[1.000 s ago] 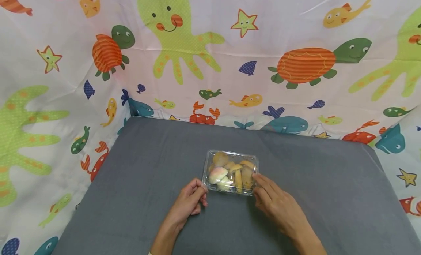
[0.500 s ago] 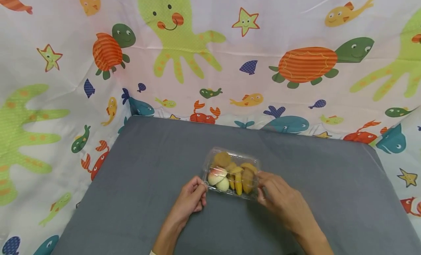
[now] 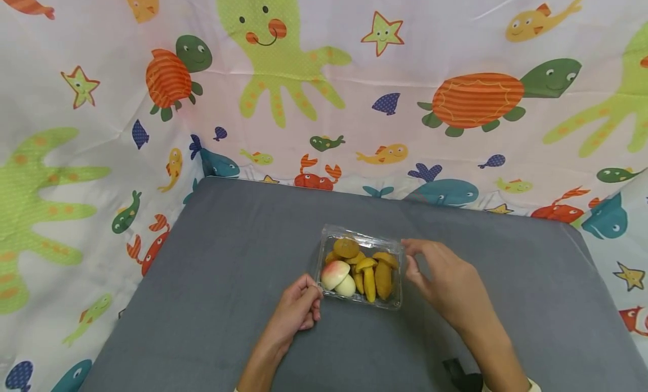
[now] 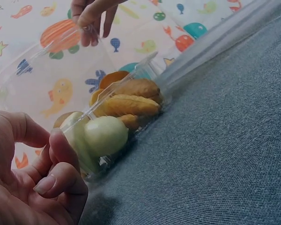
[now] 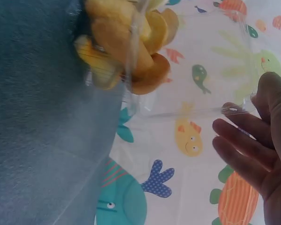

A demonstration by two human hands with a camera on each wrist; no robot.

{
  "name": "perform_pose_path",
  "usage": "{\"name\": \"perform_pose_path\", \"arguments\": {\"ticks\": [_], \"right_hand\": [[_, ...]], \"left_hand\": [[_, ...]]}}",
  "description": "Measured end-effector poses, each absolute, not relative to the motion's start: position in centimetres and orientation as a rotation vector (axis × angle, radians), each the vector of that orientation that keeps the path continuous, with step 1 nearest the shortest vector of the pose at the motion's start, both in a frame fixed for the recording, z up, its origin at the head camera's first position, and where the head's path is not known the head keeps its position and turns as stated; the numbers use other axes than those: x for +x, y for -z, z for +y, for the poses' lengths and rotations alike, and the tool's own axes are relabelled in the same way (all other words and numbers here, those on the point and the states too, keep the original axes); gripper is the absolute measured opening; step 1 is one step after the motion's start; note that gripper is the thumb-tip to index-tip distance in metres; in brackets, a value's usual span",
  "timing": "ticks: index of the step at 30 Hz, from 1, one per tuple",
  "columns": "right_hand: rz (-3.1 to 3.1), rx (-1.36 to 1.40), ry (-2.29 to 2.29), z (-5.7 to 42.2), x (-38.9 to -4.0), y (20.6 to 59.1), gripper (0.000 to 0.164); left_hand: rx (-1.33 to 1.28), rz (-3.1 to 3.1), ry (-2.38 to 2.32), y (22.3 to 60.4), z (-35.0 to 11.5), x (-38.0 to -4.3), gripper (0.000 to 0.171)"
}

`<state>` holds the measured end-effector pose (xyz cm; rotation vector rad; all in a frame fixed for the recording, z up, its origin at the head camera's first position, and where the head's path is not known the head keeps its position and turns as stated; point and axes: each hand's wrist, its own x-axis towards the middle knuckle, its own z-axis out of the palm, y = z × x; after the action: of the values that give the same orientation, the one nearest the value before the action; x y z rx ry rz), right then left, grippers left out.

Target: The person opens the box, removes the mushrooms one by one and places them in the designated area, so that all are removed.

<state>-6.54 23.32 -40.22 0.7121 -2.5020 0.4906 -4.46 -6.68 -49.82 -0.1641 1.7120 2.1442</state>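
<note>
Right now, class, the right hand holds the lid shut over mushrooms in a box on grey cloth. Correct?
Not quite: the right wrist view shows the lid raised, not shut. The right hand does hold it, and the mushrooms are in the box on grey cloth.

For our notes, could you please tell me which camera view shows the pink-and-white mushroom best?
The head view, where the pink-and-white mushroom shows both pink-tinged cap and pale stem. The left wrist view shows it closer, without the pink; the right wrist view shows at most a pale sliver.
</note>
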Motion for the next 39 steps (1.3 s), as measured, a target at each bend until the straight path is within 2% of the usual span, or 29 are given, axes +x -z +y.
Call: {"name": "perform_pose_path", "arguments": {"ticks": [7, 19, 28, 39], "right_hand": [[-2.549, 0.581, -0.65, 23.3, -7.9, 39.5, 0.021], [-2.586, 0.353, -0.914, 23.4, -10.9, 38.8, 0.015], [-2.613, 0.181, -1.014, 23.0, -13.5, 39.1, 0.024], [-2.612, 0.148, -1.075, 23.3, -15.8, 40.7, 0.033]], "left_hand": [[-0.162, 1.709, -2.135, 49.9, -6.8, -4.3, 0.01], [-0.155, 1.695, -2.123, 50.5, -7.1, -4.4, 0.011], [-0.135, 1.685, -2.114, 50.6, -7.1, -4.2, 0.01], [-0.137, 1.677, -2.117, 50.5, -7.0, -4.3, 0.009]]}}
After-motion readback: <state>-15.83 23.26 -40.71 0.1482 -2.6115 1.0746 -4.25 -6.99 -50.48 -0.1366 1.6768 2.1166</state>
